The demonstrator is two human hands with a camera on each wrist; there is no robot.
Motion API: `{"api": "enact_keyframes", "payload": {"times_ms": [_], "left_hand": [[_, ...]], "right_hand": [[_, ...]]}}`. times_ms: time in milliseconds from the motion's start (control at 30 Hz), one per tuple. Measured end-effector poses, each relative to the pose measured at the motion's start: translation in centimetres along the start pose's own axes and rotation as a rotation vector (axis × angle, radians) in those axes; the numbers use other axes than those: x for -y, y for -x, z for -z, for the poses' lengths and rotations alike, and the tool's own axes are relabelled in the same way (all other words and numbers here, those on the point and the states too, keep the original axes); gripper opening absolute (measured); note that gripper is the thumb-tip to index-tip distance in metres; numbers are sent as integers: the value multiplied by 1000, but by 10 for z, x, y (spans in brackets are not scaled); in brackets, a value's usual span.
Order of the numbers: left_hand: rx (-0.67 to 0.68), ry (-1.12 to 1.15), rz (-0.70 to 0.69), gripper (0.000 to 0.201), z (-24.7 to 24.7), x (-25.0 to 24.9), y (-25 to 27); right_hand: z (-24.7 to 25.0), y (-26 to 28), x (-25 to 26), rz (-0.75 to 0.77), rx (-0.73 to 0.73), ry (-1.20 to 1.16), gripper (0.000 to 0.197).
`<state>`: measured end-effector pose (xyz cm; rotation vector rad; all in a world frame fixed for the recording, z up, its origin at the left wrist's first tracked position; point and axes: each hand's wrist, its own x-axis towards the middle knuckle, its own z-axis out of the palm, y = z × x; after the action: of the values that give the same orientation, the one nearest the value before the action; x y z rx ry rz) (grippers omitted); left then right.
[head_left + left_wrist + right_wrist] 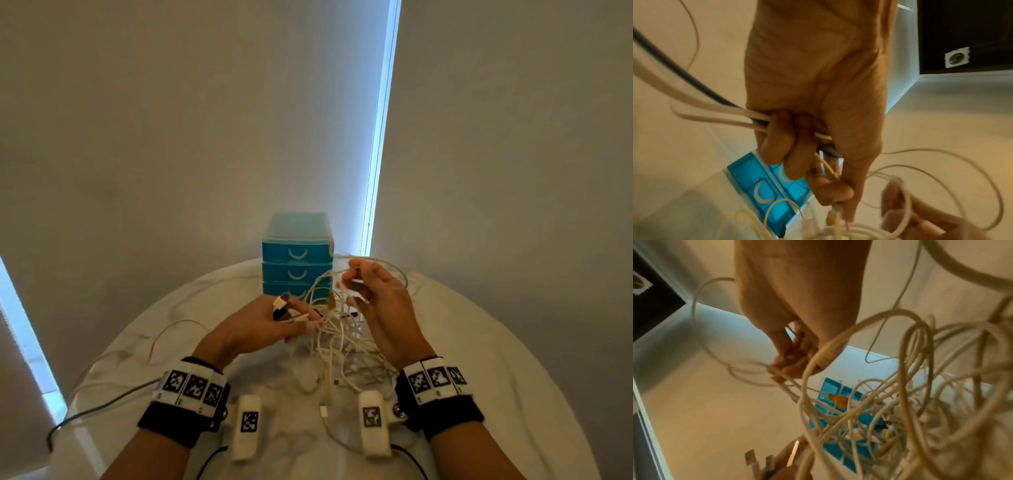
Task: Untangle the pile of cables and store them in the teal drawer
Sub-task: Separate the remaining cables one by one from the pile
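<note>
At the far left of the desk [496, 359] a dark cable [102, 406] and a thin pale one trail off toward the near-left edge. Next comes the left hand [263, 325], its fingers curled round a small bunch of cable ends: the left wrist view shows white and dark leads clamped against the palm, and the head view shows several plugs [281, 308] sticking out past the knuckles. These look like ends already sorted out and gathered.

In the middle, the pile of cables [342, 346] is lifted partly off the desk between the two hands, loops crossing thickly; it is plainly still knotted. Behind it, at the far side of the desk, stands the teal drawer unit [297, 255] with three drawers, all closed as far as can be seen, and no cable visibly inside.

To the right, the right hand [380, 294] is raised, fingertips pinching a white cable strand near its end above the pile.

By my reading the task is early: a few ends freed, most untangling left, no drawer opened, nothing stored.
</note>
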<state>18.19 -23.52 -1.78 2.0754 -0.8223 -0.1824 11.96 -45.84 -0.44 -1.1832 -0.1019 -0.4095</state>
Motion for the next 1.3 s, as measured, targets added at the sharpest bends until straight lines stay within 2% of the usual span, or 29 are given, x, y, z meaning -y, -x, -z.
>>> {"api": "enact_keyframes", "payload": {"times_ms": [67,133,167,233,300,367,433,500,600,667,733,767,833,900,967,1033,1133,1233,1300], "left_hand": [[-135,-8,36,7,9,3,-1],[-330,-63,122,9,16,9,-1],[-426,-87,150,12,17,10,-1],[-545,7,101,14,15,4,-1],[-497,165,-25,21,10,-14,1],[-342,177,-62,31,4,-23,0],[-249,131,-17,38,3,-19,-2],[-267,80,58,34,6,-12,-3],[-257,12,64,25,12,-7,-5],[-283,17,58,33,10,-10,-7],[-350,138,60,46,9,-12,-6],[-364,218,64,47,9,-16,-3],[-314,351,108,35,12,-25,4],[-185,340,121,40,12,-30,8],[-93,233,56,26,6,-33,12],[-53,61,20,22,3,-27,10],[-87,-12,54,20,4,-18,5],[-80,197,29,40,1,-37,8],[-47,287,-31,41,-3,-55,11]], "right_hand": [[1,-3,10,66,-63,-189,22],[4,-5,10,57,-110,-357,21],[4,-5,6,31,-98,-370,21],[-1,-2,-3,-42,2,-180,26],[-11,5,-7,-104,163,148,29],[-20,10,-4,-69,234,272,31],[-17,8,4,24,181,163,31],[-7,4,15,105,46,-36,28],[6,-1,18,89,-67,-365,23],[3,-2,10,9,-52,-467,21],[-3,0,0,-86,3,-377,21],[-6,1,-2,-120,53,-310,21],[-11,2,5,-140,138,-320,24],[-11,4,22,-108,158,-516,27],[-8,7,38,-88,147,-779,30],[-1,8,44,-88,122,-913,31],[3,8,45,-87,77,-932,32],[-7,6,42,-102,45,-808,26],[-16,7,40,-105,101,-681,17]]}}
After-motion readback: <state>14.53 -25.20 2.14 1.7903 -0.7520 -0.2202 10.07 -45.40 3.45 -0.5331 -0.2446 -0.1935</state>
